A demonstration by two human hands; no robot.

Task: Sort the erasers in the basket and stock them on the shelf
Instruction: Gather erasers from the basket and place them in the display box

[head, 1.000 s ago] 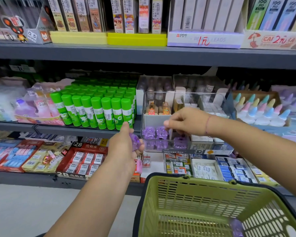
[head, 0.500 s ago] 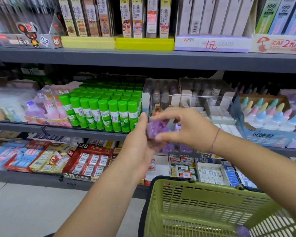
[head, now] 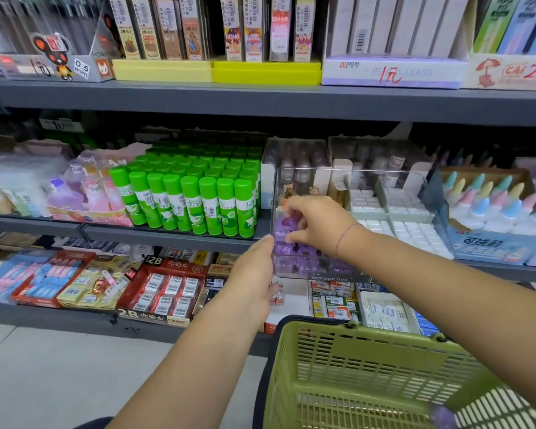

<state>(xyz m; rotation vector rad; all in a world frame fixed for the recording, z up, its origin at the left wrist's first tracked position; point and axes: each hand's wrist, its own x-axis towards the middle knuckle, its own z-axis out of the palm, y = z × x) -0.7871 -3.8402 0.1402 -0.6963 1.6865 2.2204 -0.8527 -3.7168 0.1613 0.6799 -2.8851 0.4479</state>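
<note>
My right hand (head: 314,226) reaches in through the open top of the clear storage box (head: 328,278), fingers curled and pinching a purple eraser (head: 287,218) above the purple stack (head: 294,255) in the front-left corner. My left hand (head: 254,274) touches the box's outer left edge; I cannot tell whether it holds anything. Green glue sticks (head: 183,199) crowd just beside the box on the grey shelf (head: 167,236). The box front reads "Storage box", and the red carton (head: 167,292) below reads "2B". A loose purple piece (head: 443,416) lies in the green basket (head: 322,328).
</note>
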